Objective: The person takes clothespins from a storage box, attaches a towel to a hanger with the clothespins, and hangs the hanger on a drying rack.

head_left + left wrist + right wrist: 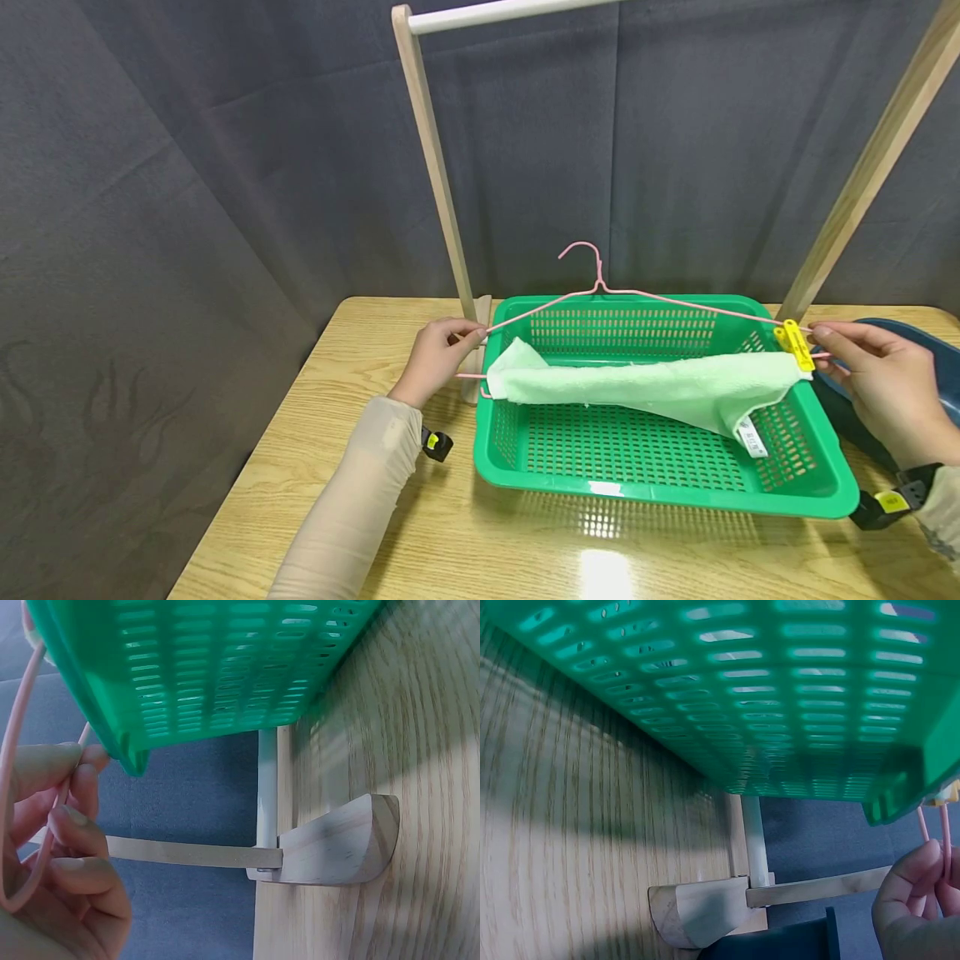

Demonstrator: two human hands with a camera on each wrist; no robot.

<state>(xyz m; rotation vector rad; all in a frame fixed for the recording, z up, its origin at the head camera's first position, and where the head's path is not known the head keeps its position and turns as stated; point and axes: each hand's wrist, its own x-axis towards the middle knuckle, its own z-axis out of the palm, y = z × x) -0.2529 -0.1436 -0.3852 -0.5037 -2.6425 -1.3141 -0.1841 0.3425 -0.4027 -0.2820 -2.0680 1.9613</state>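
A pink wire hanger [690,305] is held out over a green basket [667,500], its hook toward the back. Over its lower bar hangs a pale green towel [615,385] with a white label at the lower right. One yellow clothespin [799,345] clips the towel's right end. With thumb and fingers, my left hand [441,358] pinches the hanger's left end; the left wrist view shows the wire loop [9,772] passing between the fingers. My right hand [892,385] pinches the right end just beyond the clothespin, also visible in the right wrist view.
Behind the basket stands a wooden rack with a left post [435,158], a right post [873,158] and a white top rail [510,10]. A dark blue tub [947,357] sits at the right on the wooden table [315,450]. Grey cloth [225,167] covers the background.
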